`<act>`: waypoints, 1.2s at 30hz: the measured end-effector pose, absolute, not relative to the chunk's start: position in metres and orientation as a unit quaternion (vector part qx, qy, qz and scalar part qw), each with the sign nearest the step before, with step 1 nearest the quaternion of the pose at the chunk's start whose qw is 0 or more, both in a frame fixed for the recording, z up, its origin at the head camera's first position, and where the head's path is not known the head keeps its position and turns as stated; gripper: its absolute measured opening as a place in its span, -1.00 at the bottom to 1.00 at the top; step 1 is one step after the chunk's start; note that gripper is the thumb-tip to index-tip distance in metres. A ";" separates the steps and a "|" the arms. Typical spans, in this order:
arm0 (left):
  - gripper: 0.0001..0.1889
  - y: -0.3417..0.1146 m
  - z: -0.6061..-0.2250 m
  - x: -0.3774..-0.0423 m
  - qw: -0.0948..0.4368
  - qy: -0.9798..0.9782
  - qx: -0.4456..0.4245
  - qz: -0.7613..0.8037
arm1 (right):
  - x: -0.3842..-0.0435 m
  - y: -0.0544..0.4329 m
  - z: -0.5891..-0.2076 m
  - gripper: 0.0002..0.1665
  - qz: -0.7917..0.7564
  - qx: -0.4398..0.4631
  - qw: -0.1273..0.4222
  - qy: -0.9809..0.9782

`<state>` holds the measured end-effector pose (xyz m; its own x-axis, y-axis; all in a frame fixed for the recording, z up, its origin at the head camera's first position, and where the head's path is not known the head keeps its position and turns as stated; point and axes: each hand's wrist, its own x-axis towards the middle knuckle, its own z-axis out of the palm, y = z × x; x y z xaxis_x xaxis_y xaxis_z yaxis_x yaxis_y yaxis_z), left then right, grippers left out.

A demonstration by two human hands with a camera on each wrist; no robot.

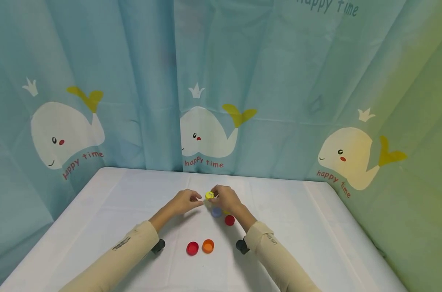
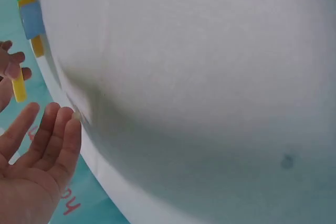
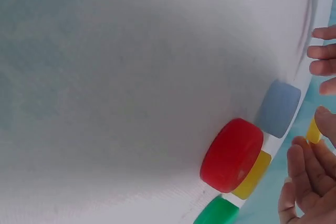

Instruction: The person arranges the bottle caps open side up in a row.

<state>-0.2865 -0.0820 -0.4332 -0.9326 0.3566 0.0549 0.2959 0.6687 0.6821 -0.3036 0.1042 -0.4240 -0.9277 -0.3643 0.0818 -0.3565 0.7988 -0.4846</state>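
My right hand point(image 1: 226, 197) pinches a yellow bottle cap point(image 1: 209, 195) between thumb and fingers, above the far part of the table. Across a small gap from the cap, my left hand point(image 1: 184, 201) holds nothing, its fingers relaxed and pointing at it. Below my right hand stand a pale blue cap point(image 1: 216, 211), a red cap point(image 1: 229, 220) and a second yellow cap point(image 3: 252, 176), mostly covered by the hand in the head view. The right wrist view adds a green cap point(image 3: 218, 212) beside the red one.
Nearer the front of the white-covered table point(image 1: 297, 227) lie a red cap point(image 1: 192, 248) and an orange cap point(image 1: 208, 246), hollow sides up. Black wrist devices point(image 1: 242, 246) show under both sleeves. A blue curtain point(image 1: 279, 81) with whale prints hangs behind the table.
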 end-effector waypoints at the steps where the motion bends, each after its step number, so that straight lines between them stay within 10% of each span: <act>1: -0.73 -0.082 -0.433 -0.286 0.038 0.912 0.180 0.366 | -0.303 0.105 -0.423 -0.70 -0.255 -0.193 0.008 0.947; 36: -0.76 -0.065 -0.420 -0.256 0.013 0.849 0.123 0.514 | -0.264 0.119 -0.420 -0.65 -0.370 -0.283 -0.046 0.884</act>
<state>-0.2556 -0.0650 -0.4198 -0.9695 0.2220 0.1037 0.1947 0.4410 0.8761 -0.2639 0.1192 -0.4201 -0.8351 -0.4668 0.2910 -0.5349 0.5658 -0.6275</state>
